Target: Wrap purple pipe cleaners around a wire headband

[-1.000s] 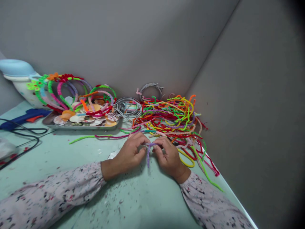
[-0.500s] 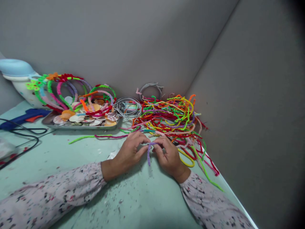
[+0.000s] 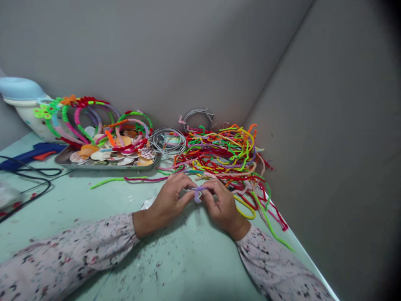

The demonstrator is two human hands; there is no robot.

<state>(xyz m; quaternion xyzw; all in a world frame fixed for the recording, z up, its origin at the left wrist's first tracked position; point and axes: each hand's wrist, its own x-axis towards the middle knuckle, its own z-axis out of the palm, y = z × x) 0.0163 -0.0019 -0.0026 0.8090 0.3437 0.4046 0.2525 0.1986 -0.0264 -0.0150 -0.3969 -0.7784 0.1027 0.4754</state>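
Note:
A short fuzzy purple pipe cleaner [image 3: 198, 195] is bent into a small hook between my two hands, above the table. My right hand [image 3: 221, 205] pinches it at its right side, thumb and forefinger together. At its left side my left hand [image 3: 173, 196] is closed in a pinch, the fingertips close against the curl. A thin greyish strand shows between those fingertips and the purple; its kind is too small to tell. Just behind the hands lies a tangled pile of coloured pipe cleaners [image 3: 219, 148]. A yellow loop [image 3: 247, 211] lies by my right wrist.
A metal tray [image 3: 106, 167] holds shells [image 3: 100, 156] and pipe-cleaner-wrapped hoops [image 3: 78, 121]. Coiled grey wire [image 3: 169, 142] stands beside it. On the left are a blue glue gun [image 3: 28, 156], black cables [image 3: 46, 182] and a white container with a blue lid [image 3: 23, 88]. Grey walls border the table.
The purple pipe cleaner's loose end, which hung straight down, now curls up into a tight hook between the fingertips. Both hands stay in nearly the same place.

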